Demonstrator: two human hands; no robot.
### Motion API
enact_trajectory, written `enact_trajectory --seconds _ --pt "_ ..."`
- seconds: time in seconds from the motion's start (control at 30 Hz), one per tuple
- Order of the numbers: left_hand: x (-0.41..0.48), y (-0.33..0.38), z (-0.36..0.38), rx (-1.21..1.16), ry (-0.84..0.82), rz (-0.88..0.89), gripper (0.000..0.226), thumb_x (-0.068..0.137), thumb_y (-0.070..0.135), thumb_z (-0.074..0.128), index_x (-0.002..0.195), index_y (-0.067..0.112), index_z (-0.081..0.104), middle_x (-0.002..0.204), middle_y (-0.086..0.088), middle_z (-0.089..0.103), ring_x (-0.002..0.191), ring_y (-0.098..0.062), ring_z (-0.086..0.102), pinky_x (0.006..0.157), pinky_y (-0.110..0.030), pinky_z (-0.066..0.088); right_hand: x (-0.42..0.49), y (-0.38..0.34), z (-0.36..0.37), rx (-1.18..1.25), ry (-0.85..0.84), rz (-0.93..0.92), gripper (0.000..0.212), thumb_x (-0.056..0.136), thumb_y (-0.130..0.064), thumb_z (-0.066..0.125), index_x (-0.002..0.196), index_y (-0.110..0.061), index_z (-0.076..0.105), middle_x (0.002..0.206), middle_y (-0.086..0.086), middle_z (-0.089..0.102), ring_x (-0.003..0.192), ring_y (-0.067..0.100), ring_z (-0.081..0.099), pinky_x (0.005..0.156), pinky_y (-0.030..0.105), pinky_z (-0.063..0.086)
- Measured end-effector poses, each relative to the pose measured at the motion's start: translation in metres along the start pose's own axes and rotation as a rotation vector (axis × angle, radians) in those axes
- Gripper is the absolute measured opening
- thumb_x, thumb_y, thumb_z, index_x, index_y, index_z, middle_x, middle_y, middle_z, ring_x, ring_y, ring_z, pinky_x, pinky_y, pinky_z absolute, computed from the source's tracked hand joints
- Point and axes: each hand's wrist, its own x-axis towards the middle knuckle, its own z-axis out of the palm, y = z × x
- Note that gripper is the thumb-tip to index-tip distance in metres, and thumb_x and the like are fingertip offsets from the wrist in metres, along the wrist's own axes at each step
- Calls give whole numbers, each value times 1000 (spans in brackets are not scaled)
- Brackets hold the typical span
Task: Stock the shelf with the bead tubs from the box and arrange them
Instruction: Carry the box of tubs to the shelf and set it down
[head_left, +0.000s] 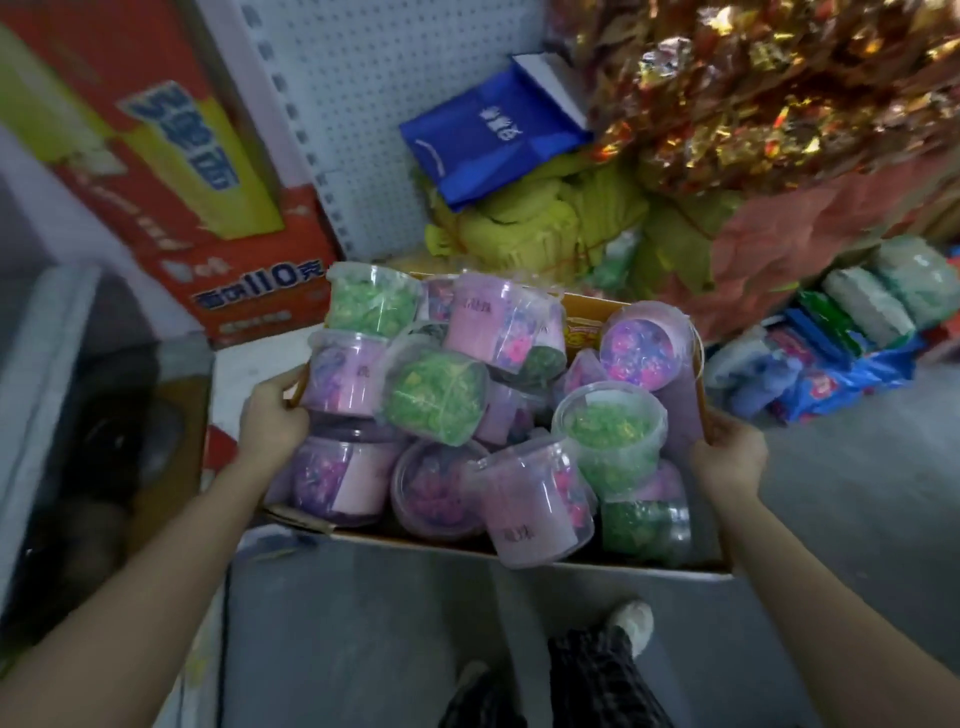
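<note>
Cardboard box at frame centre, held off the floor: left hand has its grip clamped on the left wall, right hand clamped on the right wall. Bead tubs, green and pink-purple, are heaped loosely inside, several tipped on their sides; the count is uncertain owing to blur. White pegboard shelving stands upper centre, with a red carton at upper left.

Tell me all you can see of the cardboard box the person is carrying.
The cardboard box is brown, shallow and open-topped, held above the grey floor. The left hand grips its left edge, the right hand its right. Clear plastic bead tubs, green and pink-purple, are heaped in it at all angles, above the rim.
</note>
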Motion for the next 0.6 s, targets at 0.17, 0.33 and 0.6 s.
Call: enact_trajectory --seconds 0.17,0.33,0.6 --pt "-37 -67 -73 24 137 -107 55 69 2 47 122 6 62 109 -18 67 103 -30 61 76 -26 42 -38 -47 55 0 -134 -157 10 70 -3 65 68 -11 59 58 2 52 67 11 47 59 33 44" --pt "-78 -128 -124 2 189 -265 54 67 4 52 118 14 65 105 -10 70 101 -28 64 83 -33 48 -71 -89 98 -51 -252 -255 17 70 -9 61 84 -6 69 68 16 65 71 26 64 62 30 43" --pt "-121 -165 -162 -24 359 -446 39 80 -2 66 118 10 64 91 -2 63 89 -21 58 76 -29 42 -97 -152 171 -66 -496 -371 16 70 -6 59 82 -7 69 71 15 67 74 33 66 61 35 45"
